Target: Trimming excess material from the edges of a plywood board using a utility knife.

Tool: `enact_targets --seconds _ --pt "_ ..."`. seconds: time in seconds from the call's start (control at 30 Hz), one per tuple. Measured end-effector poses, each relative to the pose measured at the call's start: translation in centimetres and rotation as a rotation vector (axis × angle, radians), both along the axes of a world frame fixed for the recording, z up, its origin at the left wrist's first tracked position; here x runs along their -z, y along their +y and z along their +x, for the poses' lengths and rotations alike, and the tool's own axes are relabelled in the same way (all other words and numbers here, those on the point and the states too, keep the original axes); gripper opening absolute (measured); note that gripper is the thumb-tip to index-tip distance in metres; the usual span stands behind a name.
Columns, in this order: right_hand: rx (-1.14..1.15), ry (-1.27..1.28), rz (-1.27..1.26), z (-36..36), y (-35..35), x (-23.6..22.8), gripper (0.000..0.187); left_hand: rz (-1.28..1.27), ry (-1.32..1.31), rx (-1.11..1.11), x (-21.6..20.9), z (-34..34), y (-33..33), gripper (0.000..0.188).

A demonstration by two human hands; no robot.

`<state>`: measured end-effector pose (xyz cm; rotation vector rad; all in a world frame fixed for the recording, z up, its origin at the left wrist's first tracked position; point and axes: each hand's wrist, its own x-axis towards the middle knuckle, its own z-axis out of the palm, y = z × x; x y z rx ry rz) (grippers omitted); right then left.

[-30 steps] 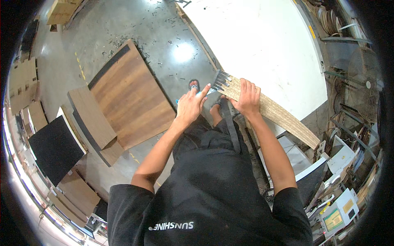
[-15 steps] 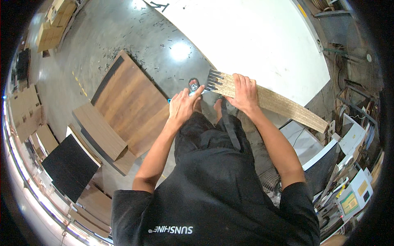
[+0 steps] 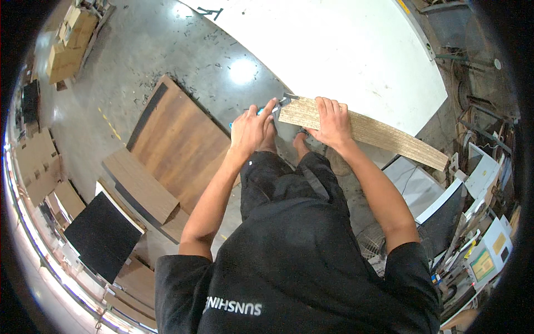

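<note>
Head view: blue tool (image 3: 260, 111) gripped in L hand (image 3: 248, 132), fingers curled round it, index extended twd L end of wood-strip stack (image 3: 384, 133). Stack grasped by R hand (image 3: 334, 125), thumb on near side, fingers over top; held nr edge of white tabletop (image 3: 345, 50). Dk bits (image 3: 287, 97) seen at stack's L end.

The right grip (image 3: 334, 125) clasps stacked strips (image 3: 389, 139); the left grip (image 3: 249, 131) holds a blue tool (image 3: 260, 111).
</note>
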<state>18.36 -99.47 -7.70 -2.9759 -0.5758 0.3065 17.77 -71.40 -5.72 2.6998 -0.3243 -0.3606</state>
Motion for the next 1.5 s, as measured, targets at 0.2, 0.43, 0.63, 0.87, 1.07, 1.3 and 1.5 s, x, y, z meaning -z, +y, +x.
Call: enact_targets --seconds 0.2,0.43,0.63,0.87,1.07,1.3,1.5 --pt "0.010 0.013 0.040 -0.3 -0.2 0.0 0.095 0.001 0.035 0.014 1.1 -1.9 0.9 0.052" --pt "0.014 -0.012 0.083 -0.2 0.0 -0.1 0.093 -0.312 -0.040 -0.207 2.2 -1.9 -0.1 0.069" --pt "0.029 0.017 0.078 -0.2 -0.1 -0.3 0.095 -0.569 0.097 -0.607 3.0 1.5 -5.2 0.040" --pt "0.012 -0.028 0.132 -0.1 -0.2 -0.2 0.094 -0.837 0.225 -1.026 11.1 1.7 -3.5 0.035" --pt "-0.048 -0.029 0.134 0.7 2.5 -0.5 0.095 -0.654 0.034 -1.591 21.9 3.0 5.8 0.029" --pt "0.039 0.005 0.022 -1.0 -0.1 0.1 0.099 -0.990 0.273 -1.374 17.0 4.8 15.9 0.045" --pt "0.031 0.010 0.041 0.0 1.3 0.3 0.103 -0.966 0.566 -0.689 10.7 3.1 1.7 0.080"
